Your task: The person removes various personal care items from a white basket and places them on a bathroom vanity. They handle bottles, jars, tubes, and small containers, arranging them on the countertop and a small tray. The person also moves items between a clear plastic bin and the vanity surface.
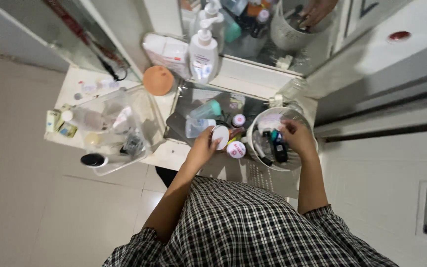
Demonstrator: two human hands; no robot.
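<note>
A small white-lidded jar (220,137) is clasped in the left hand (202,148), the fingers curled around it above the near edge of the desk (171,153). The right hand (296,137) is dipped over the rim of a round white tub (306,121) at the desk's right end; whether its fingers are closed on anything cannot be told, since they are bent down among the contents. Dark tubes and a blue-capped item (276,143) inside the tub are crowded together and hard to make out. A second red-and-white lidded jar (235,149) is seen just beside the held one. At the left edge, a clear plastic box (119,128) of bottles is blurred. An orange round object (157,80) and a white pump bottle (203,52) are placed at the far edge, against a mirror (253,29) cut off by the top of the view.
</note>
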